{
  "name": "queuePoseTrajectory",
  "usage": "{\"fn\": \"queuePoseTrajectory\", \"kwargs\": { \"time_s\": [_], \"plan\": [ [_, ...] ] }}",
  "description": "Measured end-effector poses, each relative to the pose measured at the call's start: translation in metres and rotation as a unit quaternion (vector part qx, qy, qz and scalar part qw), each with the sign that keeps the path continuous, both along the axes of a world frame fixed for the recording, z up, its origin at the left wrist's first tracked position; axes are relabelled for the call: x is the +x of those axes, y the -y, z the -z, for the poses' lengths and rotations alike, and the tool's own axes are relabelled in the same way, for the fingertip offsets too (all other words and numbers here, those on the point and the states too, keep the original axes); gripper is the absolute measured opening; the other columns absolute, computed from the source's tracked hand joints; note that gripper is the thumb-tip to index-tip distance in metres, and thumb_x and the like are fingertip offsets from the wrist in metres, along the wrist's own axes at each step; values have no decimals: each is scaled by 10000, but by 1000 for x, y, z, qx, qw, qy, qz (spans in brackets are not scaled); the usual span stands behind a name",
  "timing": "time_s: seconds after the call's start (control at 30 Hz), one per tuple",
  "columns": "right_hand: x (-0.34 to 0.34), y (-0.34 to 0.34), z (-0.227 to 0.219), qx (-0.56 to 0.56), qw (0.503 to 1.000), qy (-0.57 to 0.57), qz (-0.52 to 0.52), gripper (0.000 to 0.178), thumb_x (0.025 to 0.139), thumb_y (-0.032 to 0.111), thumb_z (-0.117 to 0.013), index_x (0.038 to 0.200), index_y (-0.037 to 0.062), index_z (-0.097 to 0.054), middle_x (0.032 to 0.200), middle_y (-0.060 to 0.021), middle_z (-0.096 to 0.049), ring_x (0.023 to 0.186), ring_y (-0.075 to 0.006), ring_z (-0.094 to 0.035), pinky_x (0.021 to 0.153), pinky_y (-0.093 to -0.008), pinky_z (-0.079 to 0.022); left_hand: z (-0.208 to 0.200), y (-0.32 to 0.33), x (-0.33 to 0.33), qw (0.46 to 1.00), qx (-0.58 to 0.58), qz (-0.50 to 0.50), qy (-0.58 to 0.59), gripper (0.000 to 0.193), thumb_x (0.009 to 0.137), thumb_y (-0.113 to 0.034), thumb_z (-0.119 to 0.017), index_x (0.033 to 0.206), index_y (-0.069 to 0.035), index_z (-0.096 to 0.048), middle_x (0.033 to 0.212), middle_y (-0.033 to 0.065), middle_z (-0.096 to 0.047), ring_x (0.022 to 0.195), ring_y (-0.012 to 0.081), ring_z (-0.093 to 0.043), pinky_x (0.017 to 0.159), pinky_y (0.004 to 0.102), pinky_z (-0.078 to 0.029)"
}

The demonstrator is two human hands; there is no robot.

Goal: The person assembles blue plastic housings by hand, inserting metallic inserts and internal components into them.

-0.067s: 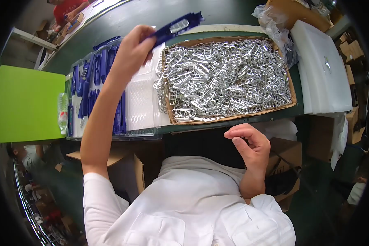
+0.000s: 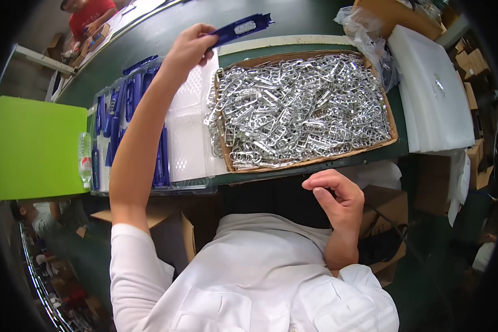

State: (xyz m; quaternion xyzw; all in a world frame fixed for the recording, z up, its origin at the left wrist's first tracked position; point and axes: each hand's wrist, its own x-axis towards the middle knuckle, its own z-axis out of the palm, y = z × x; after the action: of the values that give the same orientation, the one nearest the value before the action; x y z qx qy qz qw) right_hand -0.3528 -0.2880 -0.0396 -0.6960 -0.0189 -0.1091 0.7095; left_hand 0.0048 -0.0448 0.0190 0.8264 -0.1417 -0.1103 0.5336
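Observation:
At the far left of the big carton, my left hand (image 2: pixel 192 47) grips the left end of a long dark-blue plastic strip (image 2: pixel 222 36). A silver metal clip (image 2: pixel 244 27) sits in an oval recess of that strip. Held up over the table, the strip points to the right. My right hand (image 2: pixel 340 200) is in front of my body, just below the table edge. Its fingers are loosely curled, the thumb apart from them, and nothing shows between them. Beyond it, a shallow cardboard box (image 2: pixel 394 123) is heaped with silver metal clips (image 2: pixel 304 110).
Left of the box, a clear plastic tray (image 2: pixel 189 186) holds several blue strips (image 2: pixel 160 160). Beside it are a plastic bottle (image 2: pixel 84 157) and a green board (image 2: pixel 36 146). White foam sheets (image 2: pixel 431 94) stand at the right. Another person in red (image 2: pixel 91 16) sits at the far left.
My left hand has shifted slightly up with the blue strip, which has turned to show more of its face. My right hand has stayed in place.

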Motion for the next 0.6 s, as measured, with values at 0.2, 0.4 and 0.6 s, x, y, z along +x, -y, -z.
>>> {"fn": "queuePoseTrajectory", "kwargs": {
  "time_s": [0.2,0.4,0.6],
  "plan": [
    [-4,20,-9,-56,996,-5,64,132,930,-104,-667,1039,-58,-726,1032,-174,-754,956,-220,-724,844,-303,-570,67,44,131,995,23,-54,-86,337,965,-345,-805,1175,-83,-769,976,21,-745,781,92,-709,631,225,-590],
    [-2,33,-18,-163,965,-22,204,110,927,-47,-717,1026,-11,-746,1003,-112,-761,871,-188,-718,752,-290,-561,76,26,150,938,284,-120,159,674,934,-423,-788,1447,-27,-606,1266,151,-737,889,188,-765,809,335,-622],
    [70,36,-18,-367,888,55,270,103,920,46,-753,1013,14,-722,984,-120,-734,895,-281,-730,777,-384,-576,29,-30,19,949,136,-95,268,536,989,-295,-712,1447,-38,-606,1354,136,-711,767,169,-747,788,314,-589]
  ]
}}
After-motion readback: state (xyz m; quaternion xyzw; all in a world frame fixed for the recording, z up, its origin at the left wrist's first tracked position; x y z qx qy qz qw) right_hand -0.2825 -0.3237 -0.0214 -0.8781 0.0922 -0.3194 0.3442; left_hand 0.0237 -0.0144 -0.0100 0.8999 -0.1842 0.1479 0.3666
